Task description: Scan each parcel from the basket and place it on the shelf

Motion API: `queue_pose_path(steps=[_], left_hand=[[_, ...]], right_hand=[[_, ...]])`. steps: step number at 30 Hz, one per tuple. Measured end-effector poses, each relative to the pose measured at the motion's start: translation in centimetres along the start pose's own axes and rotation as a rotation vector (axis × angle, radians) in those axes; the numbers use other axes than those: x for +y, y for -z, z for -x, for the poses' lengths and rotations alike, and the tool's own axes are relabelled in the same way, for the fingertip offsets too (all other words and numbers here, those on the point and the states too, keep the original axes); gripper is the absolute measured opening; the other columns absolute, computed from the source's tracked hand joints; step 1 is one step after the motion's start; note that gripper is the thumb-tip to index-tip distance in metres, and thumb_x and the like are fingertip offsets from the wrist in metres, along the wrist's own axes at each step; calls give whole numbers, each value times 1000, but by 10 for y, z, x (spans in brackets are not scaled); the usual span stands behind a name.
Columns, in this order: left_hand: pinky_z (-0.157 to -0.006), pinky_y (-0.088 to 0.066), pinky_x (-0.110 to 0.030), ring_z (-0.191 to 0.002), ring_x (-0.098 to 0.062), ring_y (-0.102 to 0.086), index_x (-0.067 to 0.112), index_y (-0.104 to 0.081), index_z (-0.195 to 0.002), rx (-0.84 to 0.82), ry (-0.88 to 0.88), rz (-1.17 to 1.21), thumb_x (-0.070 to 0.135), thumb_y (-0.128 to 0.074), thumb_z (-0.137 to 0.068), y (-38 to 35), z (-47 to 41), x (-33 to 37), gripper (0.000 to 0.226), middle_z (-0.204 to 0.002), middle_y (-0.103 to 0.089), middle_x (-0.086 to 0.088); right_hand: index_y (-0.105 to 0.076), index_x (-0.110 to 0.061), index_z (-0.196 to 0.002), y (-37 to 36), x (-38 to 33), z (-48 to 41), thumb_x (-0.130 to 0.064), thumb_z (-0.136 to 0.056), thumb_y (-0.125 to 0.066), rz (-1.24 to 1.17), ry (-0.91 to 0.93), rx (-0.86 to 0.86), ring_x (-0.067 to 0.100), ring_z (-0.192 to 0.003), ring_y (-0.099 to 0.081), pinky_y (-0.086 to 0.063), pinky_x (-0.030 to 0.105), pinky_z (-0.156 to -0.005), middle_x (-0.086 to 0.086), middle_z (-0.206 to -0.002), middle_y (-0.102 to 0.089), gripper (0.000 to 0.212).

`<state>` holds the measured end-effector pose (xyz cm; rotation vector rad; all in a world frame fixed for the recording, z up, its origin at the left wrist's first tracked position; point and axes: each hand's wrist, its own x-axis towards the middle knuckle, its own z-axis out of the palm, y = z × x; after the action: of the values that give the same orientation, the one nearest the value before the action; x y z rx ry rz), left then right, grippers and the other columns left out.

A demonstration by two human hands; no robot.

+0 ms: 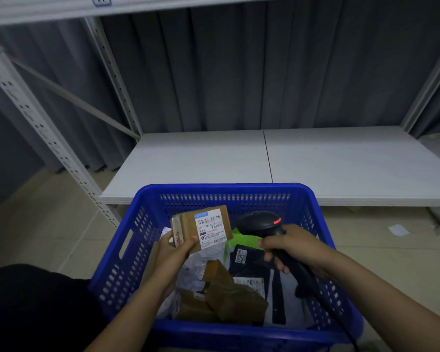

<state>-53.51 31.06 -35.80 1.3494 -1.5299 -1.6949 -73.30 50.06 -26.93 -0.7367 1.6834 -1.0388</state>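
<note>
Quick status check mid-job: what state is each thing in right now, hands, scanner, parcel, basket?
left hand, grips the brown parcel at its near edge
brown parcel, lifted over the basket, label facing up
right hand, grips the scanner handle
scanner, red light lit, head beside the parcel, not touching it
basket, holds several more parcels

Blue basket (224, 188) holding parcels (235, 298), white shelf (201, 158)

One basket (229, 189), one scanner (261, 223), one shelf (328, 161)

Head-worn view, steeply down, close over basket (224, 188)
</note>
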Motion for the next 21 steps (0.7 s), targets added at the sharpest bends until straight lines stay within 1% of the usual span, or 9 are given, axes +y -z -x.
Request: queue_pose_path(steps=[3,7,10,12,14,16,18,19,21], left_hand=[[-81,-53,-31,-94,-17,-68,21,-60,-110,-34,-27,29,17,-66,-89,-3,14,17,22,-101,-72,-3],[-86,-52,-32,-100,-18,-65,21,-59,-112,-119,-63,91,21,-60,-93,-4,31,42,19,-108,-69,-4],[-88,-54,-40,-101,-21,-64,17,-42,-139,-160,-116,115,28,-58,-94,-6,41,71,49,-109,-66,-1],[-83,-56,-42,-98,-19,-63,28,-21,-150,-201,-160,91,32,-54,-96,-8,50,96,63,-106,-62,6],[-72,-58,-37,-99,-16,-61,45,-17,-146,-234,-252,17,38,-49,-98,-9,55,122,58,-119,-58,5],[-83,-57,-43,-113,-18,-58,53,-24,-142,-242,-375,-73,51,-49,-93,-8,56,149,55,-139,-48,4],[-103,-43,-35,-126,-12,-46,47,-24,-146,-261,-508,-182,62,-54,-86,-2,61,177,69,-147,-38,8],[-101,-40,-27,-127,-8,-42,40,-22,-149,-281,-557,-232,66,-58,-79,1,63,189,82,-147,-35,10],[-92,-48,-21,-123,-8,-47,34,-21,-150,-332,-608,-324,68,-68,-62,8,68,210,105,-144,-36,10]], right_hand=[[-66,-4,-91,-4,-7,4,-14,-89,-67,-6,63,59,17,-53,-62,-52,30,-54,11,-76,-70,11],[-71,-15,-97,-6,-14,12,-15,-83,-75,59,185,213,20,-81,-71,-58,36,-76,5,-85,-74,15],[-72,-20,-89,-12,-25,24,-9,-78,-79,55,270,316,-3,-75,-68,-53,15,-69,-10,-76,-75,16],[-71,-20,-88,-19,-35,31,-4,-78,-78,14,321,367,-9,-69,-65,-47,8,-63,-18,-70,-73,21],[-71,-18,-93,-23,-49,37,-2,-77,-78,-8,364,415,-5,-74,-66,-47,8,-65,-18,-75,-74,24],[-71,-14,-96,-24,-67,43,-1,-77,-78,-35,398,461,-5,-73,-67,-47,8,-63,-13,-77,-76,24],[-71,-13,-97,-20,-85,49,-3,-78,-78,-35,420,519,-3,-71,-67,-46,8,-59,-8,-80,-75,23],[-71,-12,-98,-18,-93,52,-4,-78,-78,-33,426,543,1,-73,-68,-48,10,-60,-4,-82,-75,22],[-71,-8,-99,-16,-105,57,-7,-78,-78,-69,423,566,15,-76,-70,-55,22,-70,5,-82,-76,22]])
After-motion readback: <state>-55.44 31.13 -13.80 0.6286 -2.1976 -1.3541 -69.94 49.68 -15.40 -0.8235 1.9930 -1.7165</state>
